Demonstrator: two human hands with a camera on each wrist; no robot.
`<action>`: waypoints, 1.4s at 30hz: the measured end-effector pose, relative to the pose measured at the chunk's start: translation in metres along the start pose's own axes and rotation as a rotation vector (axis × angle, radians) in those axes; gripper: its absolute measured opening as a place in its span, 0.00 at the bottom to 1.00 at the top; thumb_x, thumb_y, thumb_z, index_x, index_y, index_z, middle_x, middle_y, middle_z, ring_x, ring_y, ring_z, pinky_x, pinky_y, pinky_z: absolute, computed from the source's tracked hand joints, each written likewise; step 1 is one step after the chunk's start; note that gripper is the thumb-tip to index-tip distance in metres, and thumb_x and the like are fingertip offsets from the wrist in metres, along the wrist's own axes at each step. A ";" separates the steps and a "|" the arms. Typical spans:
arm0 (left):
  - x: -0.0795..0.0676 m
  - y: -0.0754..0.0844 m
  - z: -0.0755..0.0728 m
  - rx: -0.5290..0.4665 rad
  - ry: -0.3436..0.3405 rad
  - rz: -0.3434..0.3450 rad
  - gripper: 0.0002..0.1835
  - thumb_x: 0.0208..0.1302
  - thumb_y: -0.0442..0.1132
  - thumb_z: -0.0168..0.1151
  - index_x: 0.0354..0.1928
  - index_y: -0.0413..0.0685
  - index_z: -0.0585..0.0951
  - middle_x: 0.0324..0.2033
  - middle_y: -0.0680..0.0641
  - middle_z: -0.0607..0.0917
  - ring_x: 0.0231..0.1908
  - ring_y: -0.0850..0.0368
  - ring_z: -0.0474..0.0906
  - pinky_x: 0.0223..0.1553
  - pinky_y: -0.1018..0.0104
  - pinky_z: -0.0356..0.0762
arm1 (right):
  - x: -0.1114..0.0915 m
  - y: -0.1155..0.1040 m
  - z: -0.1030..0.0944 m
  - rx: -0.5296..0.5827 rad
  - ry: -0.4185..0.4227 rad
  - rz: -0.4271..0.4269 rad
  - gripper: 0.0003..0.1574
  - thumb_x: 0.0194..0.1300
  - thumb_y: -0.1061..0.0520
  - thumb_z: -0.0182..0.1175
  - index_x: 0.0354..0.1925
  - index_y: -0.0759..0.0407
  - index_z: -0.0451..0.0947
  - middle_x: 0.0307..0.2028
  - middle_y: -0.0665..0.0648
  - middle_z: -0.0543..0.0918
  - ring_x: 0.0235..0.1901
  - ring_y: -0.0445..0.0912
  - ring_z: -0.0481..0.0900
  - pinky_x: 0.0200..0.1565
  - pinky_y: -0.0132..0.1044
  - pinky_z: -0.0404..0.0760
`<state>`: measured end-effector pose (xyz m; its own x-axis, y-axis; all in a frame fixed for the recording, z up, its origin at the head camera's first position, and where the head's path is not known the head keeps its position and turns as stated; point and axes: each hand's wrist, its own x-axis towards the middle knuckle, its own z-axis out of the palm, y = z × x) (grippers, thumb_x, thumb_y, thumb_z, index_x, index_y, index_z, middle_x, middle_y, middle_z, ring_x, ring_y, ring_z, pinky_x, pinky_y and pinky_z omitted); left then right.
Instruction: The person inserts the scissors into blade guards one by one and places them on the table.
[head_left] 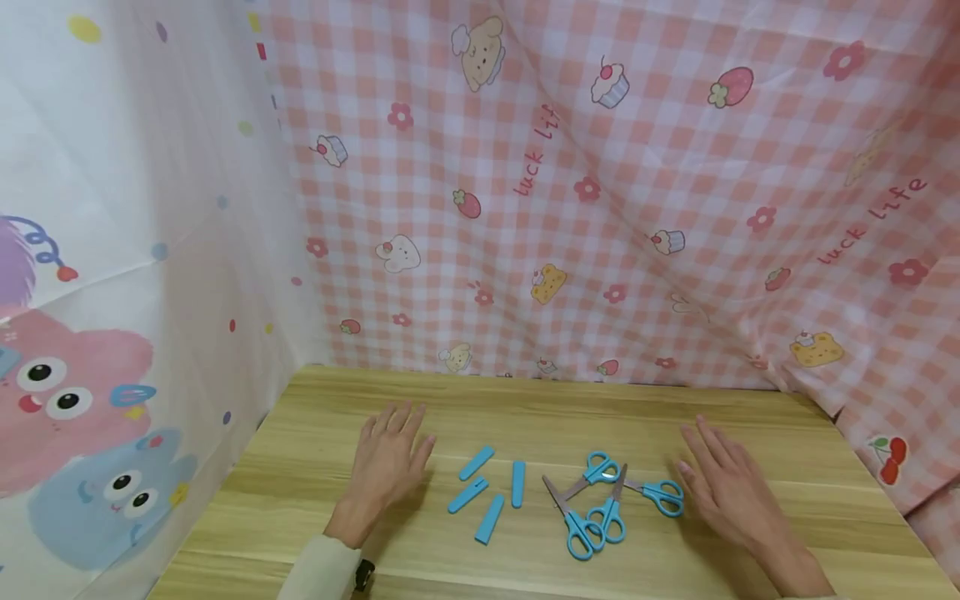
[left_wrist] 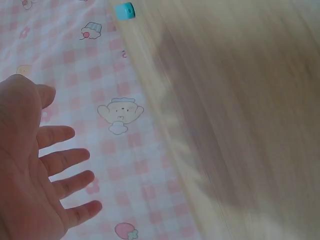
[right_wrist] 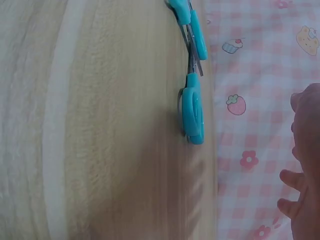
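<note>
My left hand [head_left: 390, 467] is held palm down at the left of the table, its fingers spread and holding nothing. To its right lie several blue blade covers [head_left: 518, 485], loosely grouped and apart from the hand. In the middle right is a cluster of several pairs of blue-handled scissors [head_left: 581, 533], some overlapping, with bare metal blades. My right hand [head_left: 731, 492] hovers just right of the nearest scissors [head_left: 664, 497], fingers extended, with nothing in it. The right wrist view shows scissors handles [right_wrist: 192, 112] beside that hand; the left wrist view catches one cover's end [left_wrist: 126, 10].
A wooden table [head_left: 525, 408] bears everything. Behind it hangs a pink checked cloth [head_left: 480, 242], and a white cloth with cartoon figures [head_left: 195, 250] hangs at the left. A dark band [head_left: 363, 575] sits at my left sleeve [head_left: 322, 571].
</note>
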<state>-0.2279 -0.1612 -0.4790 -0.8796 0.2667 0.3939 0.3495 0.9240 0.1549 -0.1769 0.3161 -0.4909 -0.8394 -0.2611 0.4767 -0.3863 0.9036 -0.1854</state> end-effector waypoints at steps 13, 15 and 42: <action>0.005 0.007 0.005 -0.148 -0.046 0.032 0.28 0.70 0.51 0.60 0.64 0.39 0.74 0.59 0.37 0.79 0.61 0.38 0.72 0.60 0.39 0.69 | 0.008 -0.009 0.004 0.138 0.008 -0.018 0.31 0.71 0.56 0.58 0.66 0.68 0.68 0.68 0.74 0.65 0.61 0.71 0.66 0.57 0.67 0.64; 0.006 0.009 0.006 -0.188 -0.053 0.035 0.28 0.69 0.50 0.61 0.64 0.39 0.75 0.59 0.37 0.79 0.60 0.37 0.73 0.60 0.40 0.69 | 0.010 -0.011 0.004 0.150 -0.003 -0.012 0.30 0.71 0.56 0.58 0.66 0.68 0.67 0.67 0.75 0.66 0.61 0.72 0.67 0.55 0.69 0.64; 0.019 0.029 0.027 -0.486 -0.331 -0.067 0.26 0.70 0.47 0.61 0.64 0.40 0.74 0.52 0.38 0.83 0.51 0.43 0.80 0.50 0.45 0.78 | 0.035 -0.027 0.026 0.337 -0.198 0.068 0.28 0.71 0.56 0.60 0.63 0.68 0.71 0.58 0.69 0.77 0.59 0.66 0.73 0.56 0.65 0.71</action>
<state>-0.2435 -0.1221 -0.4911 -0.9316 0.3551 0.0775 0.3285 0.7314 0.5976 -0.2061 0.2738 -0.4918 -0.9122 -0.2946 0.2847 -0.4034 0.7673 -0.4986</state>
